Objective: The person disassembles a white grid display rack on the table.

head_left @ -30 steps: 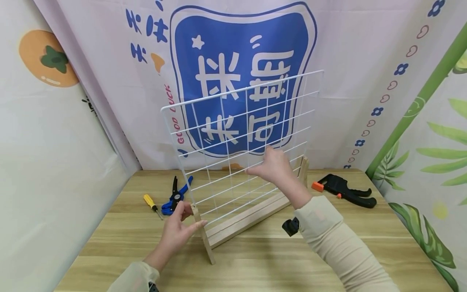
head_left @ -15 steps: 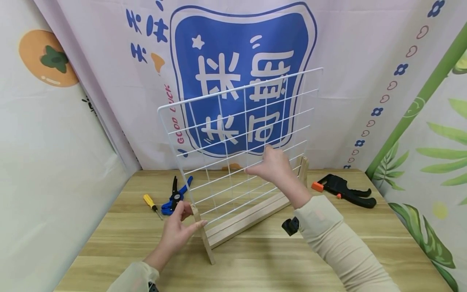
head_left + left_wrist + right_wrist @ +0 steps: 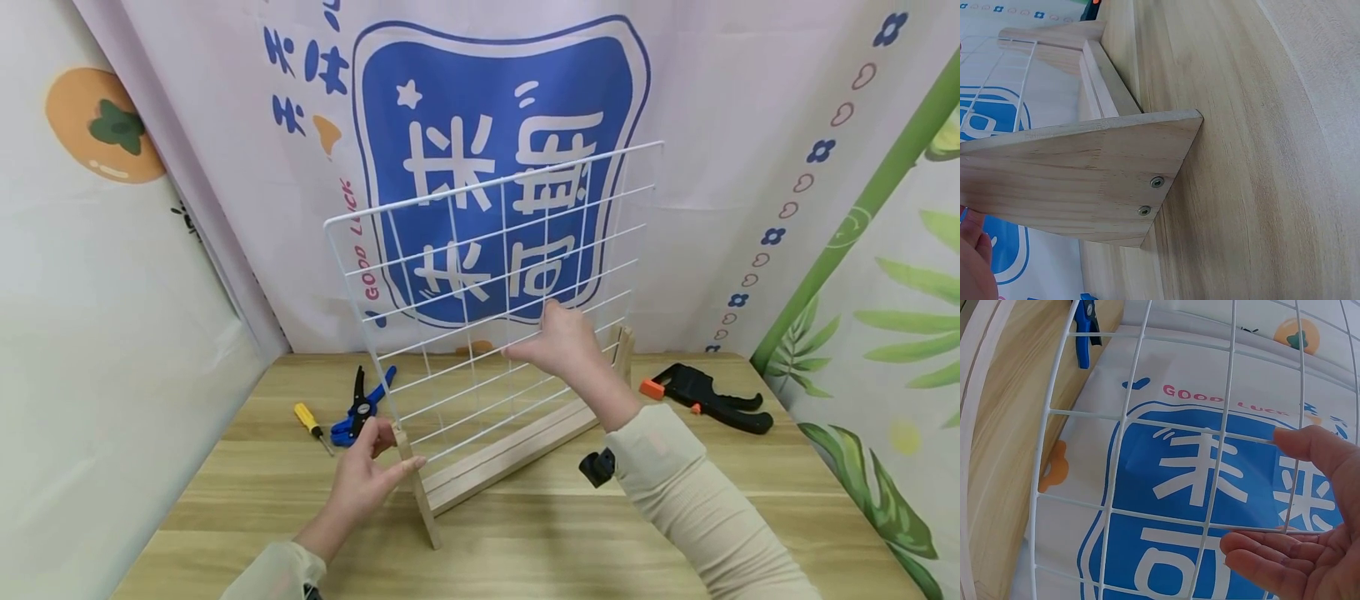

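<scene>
A white wire grid panel (image 3: 450, 195) stands tilted above a pale wooden frame, its lower part between the frame's two ends. My left hand (image 3: 363, 479) grips the top of the near wooden side piece (image 3: 423, 496), thumb on one side and fingers on the other. In the left wrist view, two metal screws (image 3: 1157, 182) show in that side piece. My right hand (image 3: 564, 340) holds the grid by its wires, around the middle. The right wrist view shows the thumb and curled fingers of the right hand (image 3: 1322, 550) around the wires. Whether the grid's edges sit in grooves is unclear.
Wooden rails (image 3: 510, 457) join the frame's ends on the wood-grain table (image 3: 525, 558). Behind on the left lie a yellow screwdriver (image 3: 309, 420) and a blue-and-black hand tool (image 3: 363, 410). A black clamp (image 3: 708, 397) with orange pads lies at right. A printed cloth hangs behind.
The grid's upper left corner has shifted slightly left, and its top edge tilted a little. Both hands keep their grip in nearly the same places. The head view has tipped slightly upward.
</scene>
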Motion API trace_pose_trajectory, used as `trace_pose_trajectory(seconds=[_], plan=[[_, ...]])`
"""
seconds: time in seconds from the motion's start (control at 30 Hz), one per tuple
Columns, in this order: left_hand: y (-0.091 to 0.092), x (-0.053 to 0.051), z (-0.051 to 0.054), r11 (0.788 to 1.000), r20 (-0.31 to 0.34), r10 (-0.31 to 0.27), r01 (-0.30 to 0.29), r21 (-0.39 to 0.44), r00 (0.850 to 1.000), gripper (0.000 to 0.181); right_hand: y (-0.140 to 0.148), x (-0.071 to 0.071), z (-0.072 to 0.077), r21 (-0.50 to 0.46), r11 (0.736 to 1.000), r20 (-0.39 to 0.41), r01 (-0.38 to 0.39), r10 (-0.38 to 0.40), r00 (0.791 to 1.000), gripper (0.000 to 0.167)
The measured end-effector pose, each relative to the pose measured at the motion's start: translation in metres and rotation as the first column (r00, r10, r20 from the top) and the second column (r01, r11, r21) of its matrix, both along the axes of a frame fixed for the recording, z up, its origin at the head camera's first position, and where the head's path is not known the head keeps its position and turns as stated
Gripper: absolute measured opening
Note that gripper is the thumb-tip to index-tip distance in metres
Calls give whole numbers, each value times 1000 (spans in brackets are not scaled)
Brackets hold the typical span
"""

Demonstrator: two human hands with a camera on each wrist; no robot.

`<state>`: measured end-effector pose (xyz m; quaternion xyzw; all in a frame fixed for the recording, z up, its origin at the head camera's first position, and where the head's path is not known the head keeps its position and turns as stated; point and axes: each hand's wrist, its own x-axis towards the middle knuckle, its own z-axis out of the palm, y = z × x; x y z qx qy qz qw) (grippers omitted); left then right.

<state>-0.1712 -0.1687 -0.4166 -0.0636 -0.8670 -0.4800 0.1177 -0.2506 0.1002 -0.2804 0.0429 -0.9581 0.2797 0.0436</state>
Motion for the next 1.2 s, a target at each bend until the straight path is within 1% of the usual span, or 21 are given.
trace_pose_trajectory(seconds=[0.17, 0.43, 0.63, 0.77, 0.93, 1.2], plan=[[-1, -2, -3, 1000, 1, 7, -7, 3, 1000, 48, 0, 0, 1, 9, 1000, -18, 9, -9, 1000, 59], [-1, -2, -5, 1000, -26, 6, -6, 13, 1000, 47, -1, 0, 1, 0, 1000, -41, 18, -18, 999, 63], [-1, -2, -4, 1000, -39, 1, -1, 19, 999, 47, -1, 0, 2, -13, 1000, -53, 20, -21, 998, 71], [-1, -3, -5, 1000, -39, 5, -4, 12, 999, 47, -1, 0, 3, -23, 1000, -60, 21, -22, 998, 70], [-1, -2, -5, 1000, -39, 5, -4, 17, 999, 47, -2, 3, 7, -24, 999, -70, 27, -29, 997, 66], [0, -3, -5, 1000, -37, 9, -9, 15, 999, 47, -2, 4, 11, -42, 999, -64, 27, -30, 997, 63]])
